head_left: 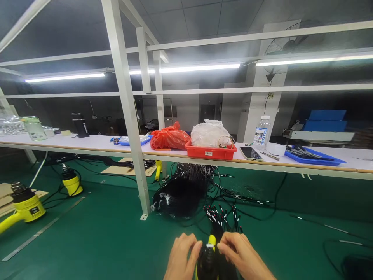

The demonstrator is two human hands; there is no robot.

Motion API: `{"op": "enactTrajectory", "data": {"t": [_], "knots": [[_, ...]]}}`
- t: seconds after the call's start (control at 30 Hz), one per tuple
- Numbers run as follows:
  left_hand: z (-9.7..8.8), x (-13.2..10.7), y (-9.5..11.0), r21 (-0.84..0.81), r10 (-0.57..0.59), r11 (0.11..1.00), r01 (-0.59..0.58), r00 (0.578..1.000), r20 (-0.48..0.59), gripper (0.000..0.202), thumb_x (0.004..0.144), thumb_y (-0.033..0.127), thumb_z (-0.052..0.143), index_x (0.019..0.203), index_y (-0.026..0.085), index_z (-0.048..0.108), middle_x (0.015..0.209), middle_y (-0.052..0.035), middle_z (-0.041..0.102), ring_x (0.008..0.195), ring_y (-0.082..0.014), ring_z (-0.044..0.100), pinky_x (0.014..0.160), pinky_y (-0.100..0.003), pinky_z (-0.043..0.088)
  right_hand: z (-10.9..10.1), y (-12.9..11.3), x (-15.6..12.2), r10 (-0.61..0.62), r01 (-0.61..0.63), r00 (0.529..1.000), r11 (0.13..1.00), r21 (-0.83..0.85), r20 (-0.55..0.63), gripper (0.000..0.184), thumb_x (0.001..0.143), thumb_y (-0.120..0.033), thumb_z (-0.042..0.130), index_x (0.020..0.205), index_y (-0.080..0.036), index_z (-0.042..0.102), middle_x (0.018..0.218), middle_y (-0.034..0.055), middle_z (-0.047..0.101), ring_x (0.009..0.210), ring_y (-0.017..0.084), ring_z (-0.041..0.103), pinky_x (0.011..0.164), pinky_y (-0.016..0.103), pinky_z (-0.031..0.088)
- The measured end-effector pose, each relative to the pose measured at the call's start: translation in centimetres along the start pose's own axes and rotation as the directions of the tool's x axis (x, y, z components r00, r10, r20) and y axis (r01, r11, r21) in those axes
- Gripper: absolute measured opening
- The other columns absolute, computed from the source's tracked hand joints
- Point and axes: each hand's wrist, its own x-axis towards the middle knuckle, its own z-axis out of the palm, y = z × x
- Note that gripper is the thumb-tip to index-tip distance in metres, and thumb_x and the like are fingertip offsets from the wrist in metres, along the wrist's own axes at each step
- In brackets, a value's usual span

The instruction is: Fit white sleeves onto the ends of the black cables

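Note:
My left hand (184, 254) and my right hand (240, 252) are both closed in a pinch at the bottom centre. Between their fingertips runs a short stretch of thin black cable with a white sleeve (210, 245) on it. The cable ends inside my fingers are hidden. Just below the sleeve stands a black and yellow heat gun (207, 262), its ribbed nozzle pointing up between my hands. Beyond my right hand lies a bundle of black cables (217, 219) with white and red tips.
A big coil of black cables (183, 196) lies on the green mat (110, 241) beside a white post (128, 89). More heat guns (27, 206) stand left. The raised shelf holds a red tray (211, 153), a phone (250, 153), a bottle (262, 134) and a blue tray (316, 157).

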Motion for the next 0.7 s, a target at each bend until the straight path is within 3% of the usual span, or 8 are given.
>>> {"op": "enactTrajectory", "data": {"t": [0.1,0.2,0.4,0.5,0.6,0.7], "knots": [[1.2,-0.6,-1.4,0.054,-0.037,0.998,0.038,0.999,-0.009,0.047,0.098,0.054,0.032,0.076,0.026,0.063,0.074,-0.0003,0.066,0.086,-0.0219,0.063,0.103,-0.04,0.04,-0.1,0.0,-0.1,0.003,0.0,0.998,0.999,-0.054,0.07,0.038,0.096,-0.038,0.039,0.067,-0.022,0.058,0.062,-0.0018,0.057,0.067,0.017,0.053,0.064,0.027,0.035],[1.3,-0.6,-1.4,0.091,-0.04,0.995,0.038,0.999,0.021,0.053,0.099,0.055,0.028,0.075,0.024,0.064,0.069,-0.0011,0.063,0.078,-0.021,0.062,0.099,-0.039,0.043,-0.1,-0.1,0.0,-0.018,0.021,0.998,0.999,-0.046,0.061,0.042,0.096,-0.038,0.037,0.063,-0.021,0.056,0.056,-0.0034,0.05,0.059,0.015,0.049,0.059,0.026,0.032],[-1.4,0.7,1.5,-0.036,0.044,0.999,-0.04,0.992,0.12,0.027,0.097,0.04,0.044,0.08,0.024,0.056,0.082,0.0002,0.062,0.084,-0.0179,0.059,0.084,-0.029,0.048,0.0,-0.5,0.5,-0.032,0.033,0.999,0.993,0.111,-0.009,0.026,0.089,-0.035,0.049,0.069,-0.02,0.057,0.061,-0.0029,0.057,0.061,0.015,0.053,0.057,0.024,0.035],[-2.1,1.0,2.2,-0.039,0.056,0.998,-0.051,0.987,0.152,0.021,0.096,0.035,0.046,0.081,0.024,0.055,0.084,0.0006,0.061,0.085,-0.0176,0.058,0.083,-0.03,0.049,0.0,-0.4,0.4,-0.026,0.029,0.999,0.994,0.106,-0.033,0.022,0.087,-0.033,0.052,0.071,-0.02,0.059,0.067,-0.0012,0.059,0.067,0.016,0.054,0.06,0.025,0.037],[-1.6,0.5,1.5,-0.016,0.029,1.0,-0.027,0.992,0.119,0.028,0.097,0.042,0.045,0.08,0.025,0.058,0.079,0.001,0.063,0.083,-0.0178,0.06,0.087,-0.032,0.05,-0.2,-0.6,0.1,-0.002,0.001,1.0,0.999,0.053,0.018,0.03,0.09,-0.036,0.048,0.067,-0.02,0.058,0.061,-0.0023,0.055,0.063,0.016,0.05,0.059,0.025,0.034],[-0.8,-0.2,0.5,0.009,0.01,1.0,-0.01,1.0,0.02,0.04,0.097,0.051,0.039,0.08,0.026,0.064,0.071,0.0012,0.064,0.08,-0.0181,0.063,0.099,-0.036,0.046,-0.3,-0.9,-0.1,-0.007,0.004,0.996,0.999,0.042,0.086,0.042,0.094,-0.04,0.038,0.06,-0.021,0.051,0.052,-0.0051,0.043,0.053,0.013,0.041,0.053,0.026,0.028]]}}
